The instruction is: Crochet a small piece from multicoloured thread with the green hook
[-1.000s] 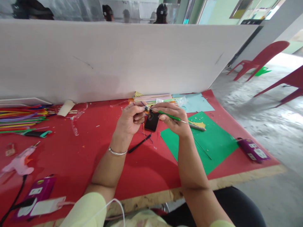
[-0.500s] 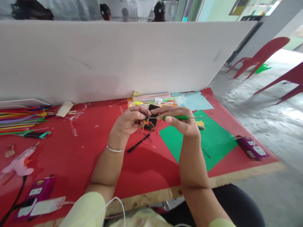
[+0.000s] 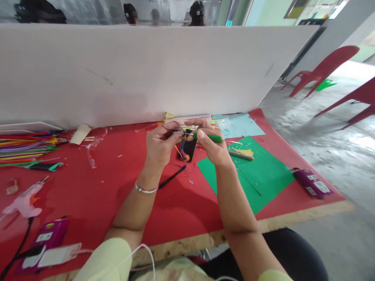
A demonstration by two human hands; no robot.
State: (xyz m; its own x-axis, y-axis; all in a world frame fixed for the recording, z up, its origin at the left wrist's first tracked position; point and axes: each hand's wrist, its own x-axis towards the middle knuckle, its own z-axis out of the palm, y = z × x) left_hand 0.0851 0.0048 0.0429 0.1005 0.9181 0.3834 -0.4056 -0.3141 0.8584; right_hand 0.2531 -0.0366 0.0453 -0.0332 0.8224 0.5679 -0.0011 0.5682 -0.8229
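Nearest us on the red table cover (image 3: 88, 195), a purple case (image 3: 43, 238) and a pink glue gun (image 3: 23, 201) lie at the left edge. A green paper sheet (image 3: 263, 175) lies to the right, with another purple case (image 3: 312, 182) beyond it. Above the table's middle, we record our left hand (image 3: 159, 146) pinching a small black card wound with coloured thread (image 3: 187, 148), fingers pressed together on it. Our right hand (image 3: 213, 146) is closed around a green-handled hook (image 3: 209, 137), its metal tip meeting the thread at the left fingertips. Farther left lie coloured sticks (image 3: 26, 146). A white partition board (image 3: 146, 70) stands behind; red chairs (image 3: 322, 72) sit beyond it.
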